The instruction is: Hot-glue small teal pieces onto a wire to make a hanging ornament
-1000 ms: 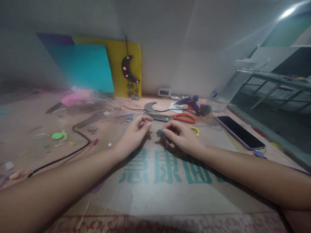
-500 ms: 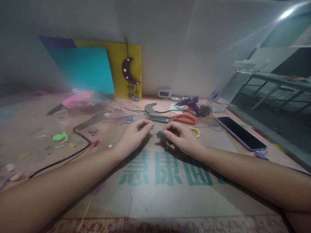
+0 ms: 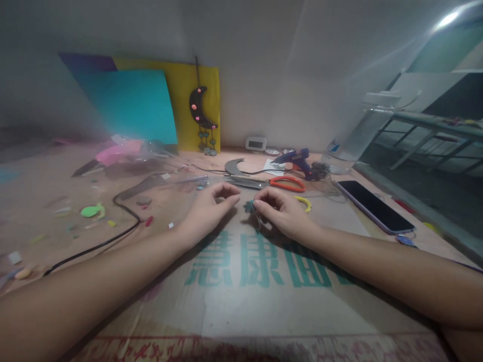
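Note:
My right hand [image 3: 281,208] pinches a small teal-grey charm [image 3: 248,206] between thumb and forefinger, and a thin string [image 3: 259,220] trails below it. Just left of the charm, my left hand [image 3: 217,203] is empty, its thumb and curved forefinger apart. Red-handled scissors [image 3: 289,184] lie behind both hands. A yellow curved handle [image 3: 303,203] shows beyond my right hand, the rest of that tool hidden. Farther back rest a grey crescent cutout [image 3: 234,167] and a blue glue gun [image 3: 296,160].
A decorated crescent hanging [image 3: 200,110] leans against yellow card [image 3: 181,75] at the back. A phone [image 3: 373,206] lies right, near a clear jug [image 3: 347,151]. A black cord [image 3: 109,243] crosses the left side among scraps and a green piece [image 3: 90,211].
My left thumb and forefinger have parted from a near pinch. My right hand keeps its hold on the charm, almost unmoved.

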